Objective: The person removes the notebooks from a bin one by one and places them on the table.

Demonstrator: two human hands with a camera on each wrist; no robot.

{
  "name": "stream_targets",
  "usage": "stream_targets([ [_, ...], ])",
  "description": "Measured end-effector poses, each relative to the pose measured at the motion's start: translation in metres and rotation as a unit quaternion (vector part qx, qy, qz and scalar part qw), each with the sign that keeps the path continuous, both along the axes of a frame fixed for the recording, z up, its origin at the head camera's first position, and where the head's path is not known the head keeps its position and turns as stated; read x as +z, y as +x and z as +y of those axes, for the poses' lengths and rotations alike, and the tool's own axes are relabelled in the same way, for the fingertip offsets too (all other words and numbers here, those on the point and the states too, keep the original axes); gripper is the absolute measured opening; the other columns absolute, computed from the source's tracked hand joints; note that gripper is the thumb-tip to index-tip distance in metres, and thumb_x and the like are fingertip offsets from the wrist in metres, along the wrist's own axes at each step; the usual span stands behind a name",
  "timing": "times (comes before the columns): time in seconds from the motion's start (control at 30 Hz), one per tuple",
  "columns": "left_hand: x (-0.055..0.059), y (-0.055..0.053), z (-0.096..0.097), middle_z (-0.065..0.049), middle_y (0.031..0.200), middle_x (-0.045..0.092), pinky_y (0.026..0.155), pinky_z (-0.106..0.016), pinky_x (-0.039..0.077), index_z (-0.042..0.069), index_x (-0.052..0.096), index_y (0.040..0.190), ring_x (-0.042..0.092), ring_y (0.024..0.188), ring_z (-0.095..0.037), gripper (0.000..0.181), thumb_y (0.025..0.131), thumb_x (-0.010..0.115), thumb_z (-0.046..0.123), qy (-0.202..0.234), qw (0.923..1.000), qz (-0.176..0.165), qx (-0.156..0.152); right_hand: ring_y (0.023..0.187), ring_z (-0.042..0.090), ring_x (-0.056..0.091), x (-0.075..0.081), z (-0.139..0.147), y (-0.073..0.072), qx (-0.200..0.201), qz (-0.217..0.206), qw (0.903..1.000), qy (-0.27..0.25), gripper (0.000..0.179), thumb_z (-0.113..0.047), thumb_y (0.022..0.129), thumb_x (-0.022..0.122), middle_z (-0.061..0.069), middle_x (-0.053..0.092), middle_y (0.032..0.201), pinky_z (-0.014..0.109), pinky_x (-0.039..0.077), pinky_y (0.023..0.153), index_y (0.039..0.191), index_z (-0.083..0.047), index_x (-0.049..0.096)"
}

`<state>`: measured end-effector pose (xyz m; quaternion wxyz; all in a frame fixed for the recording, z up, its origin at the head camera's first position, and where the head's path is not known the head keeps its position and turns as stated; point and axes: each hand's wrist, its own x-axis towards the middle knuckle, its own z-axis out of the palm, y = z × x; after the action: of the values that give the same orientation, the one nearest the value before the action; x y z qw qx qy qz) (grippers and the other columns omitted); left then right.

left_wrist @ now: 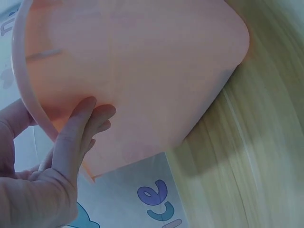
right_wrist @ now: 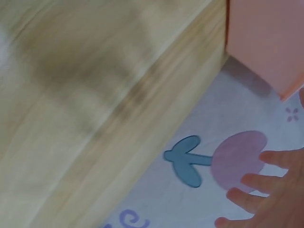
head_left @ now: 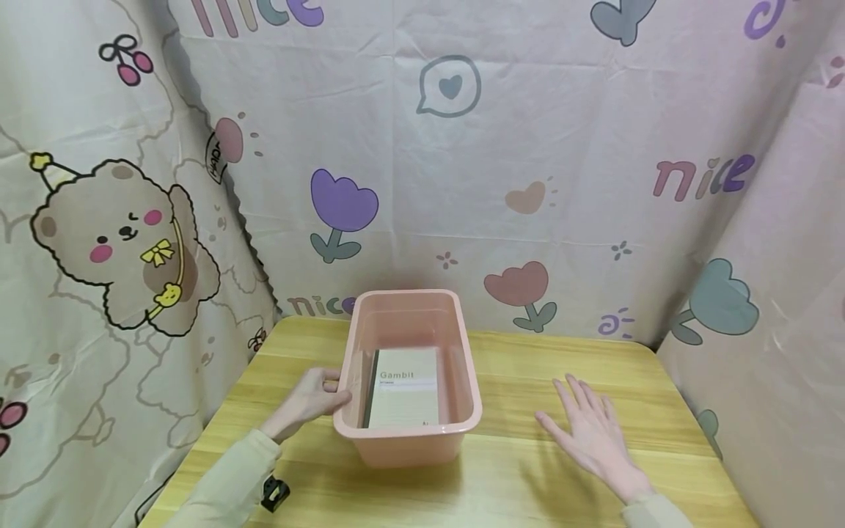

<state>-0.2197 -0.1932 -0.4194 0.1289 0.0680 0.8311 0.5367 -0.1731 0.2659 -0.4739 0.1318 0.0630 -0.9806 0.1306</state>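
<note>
A pink plastic bin [head_left: 409, 447] stands on the wooden table. Inside it lies a cream notebook [head_left: 405, 400] with "Gambit" printed on the cover, and a dark edge shows along its left side. My left hand [head_left: 310, 400] pinches the bin's left rim, thumb over the top. Seen from the left wrist, the fingers [left_wrist: 71, 137] lie against the outer wall. Over the table to the right of the bin, my right hand [head_left: 587, 429] is spread with straight fingers and holds nothing. The right wrist view shows its fingertips at the lower right.
The wooden table [head_left: 548, 367] reaches back to a printed cloth [head_left: 568, 132] that hangs behind and on both sides. A small black object [head_left: 274, 493] is beside the left sleeve, near the table's front left.
</note>
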Motion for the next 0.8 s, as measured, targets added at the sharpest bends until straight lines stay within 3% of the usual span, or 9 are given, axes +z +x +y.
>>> stream_targets([
  [0.23,-0.002,0.010,-0.005,-0.030,0.098,0.074,0.068,-0.025,0.063,-0.025,0.049,0.130,0.074,0.082,-0.020,0.053,0.087,0.059,0.003,0.010,0.9993,0.004,-0.035,0.141,0.048,0.041,0.019,-0.018,0.001,0.021,0.007,0.9997,0.008,0.075,-0.055,0.097,0.053,0.025,0.043,0.155,0.075,0.028,0.114,0.150,-0.004,0.044],
  [0.43,0.000,0.020,-0.007,-0.030,0.096,0.075,0.064,-0.021,0.060,-0.024,0.049,0.131,0.072,0.080,-0.017,0.053,0.086,0.060,0.002,0.024,0.9982,0.004,-0.056,0.140,0.049,0.041,0.039,-0.035,0.000,0.040,-0.007,0.9991,0.014,0.075,-0.055,0.099,0.049,0.025,0.043,0.155,0.074,0.029,0.116,0.152,-0.003,0.041],
  [0.63,0.001,0.029,-0.009,-0.032,0.100,0.074,0.073,-0.026,0.063,-0.025,0.045,0.134,0.075,0.089,-0.028,0.055,0.088,0.059,0.003,0.038,0.9966,-0.008,-0.073,0.141,0.049,0.042,0.058,-0.054,-0.002,0.065,-0.015,0.9976,0.017,0.075,-0.055,0.100,0.048,0.024,0.043,0.156,0.073,0.028,0.118,0.152,-0.002,0.040],
  [0.8,0.001,0.036,-0.011,-0.035,0.103,0.071,0.077,-0.031,0.065,-0.026,0.042,0.134,0.075,0.093,-0.035,0.056,0.089,0.059,0.002,0.048,0.9956,-0.012,-0.080,0.143,0.048,0.040,0.073,-0.072,-0.003,0.084,-0.052,0.9950,0.013,0.075,-0.054,0.101,0.046,0.024,0.040,0.158,0.072,0.026,0.120,0.153,-0.001,0.039],
])
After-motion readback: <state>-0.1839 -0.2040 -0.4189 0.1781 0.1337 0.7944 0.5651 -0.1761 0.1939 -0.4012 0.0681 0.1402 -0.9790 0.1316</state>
